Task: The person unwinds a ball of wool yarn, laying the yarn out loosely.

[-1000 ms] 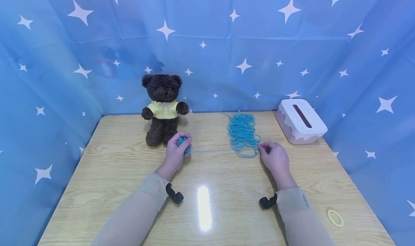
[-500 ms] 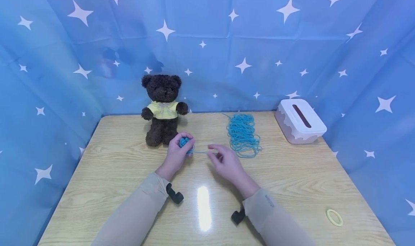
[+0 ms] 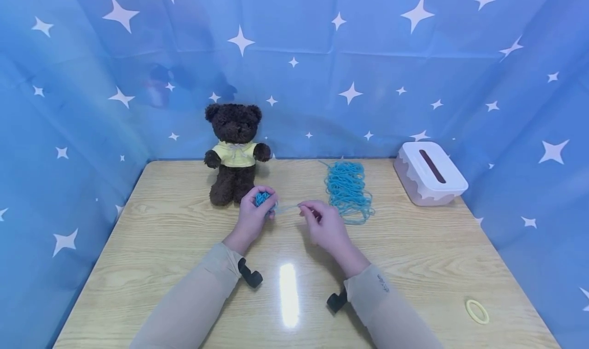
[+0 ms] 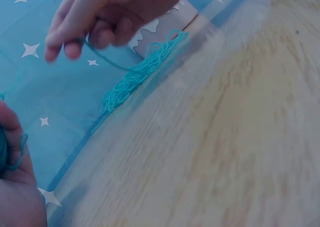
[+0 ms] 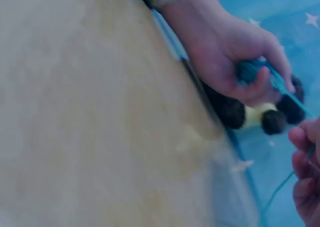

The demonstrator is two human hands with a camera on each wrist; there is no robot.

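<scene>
In the head view my left hand [image 3: 253, 214] grips a small ball of blue yarn [image 3: 263, 199], fingers and thumb curled round it. A single strand runs from the ball to my right hand [image 3: 325, 223], whose thumb and fingertips pinch it. Beyond the right hand a loose heap of blue yarn [image 3: 347, 188] lies in loops on the table. The left wrist view shows the strand [image 4: 112, 63] trailing from the right fingers toward that heap. In the right wrist view the yarn ball [image 5: 248, 72] sits in the left palm, partly covered by fingers.
A dark brown teddy bear [image 3: 235, 152] in a yellow top stands at the table's back, just behind my left hand. A white tissue box [image 3: 430, 172] is at the back right. Near the right front lies a pale yellow ring [image 3: 477, 311] on the wooden table [image 3: 184, 267].
My right hand has come left from beside the yarn heap to near the left hand, where it now pinches the strand. The left hand keeps its grip on the ball, nearly in place.
</scene>
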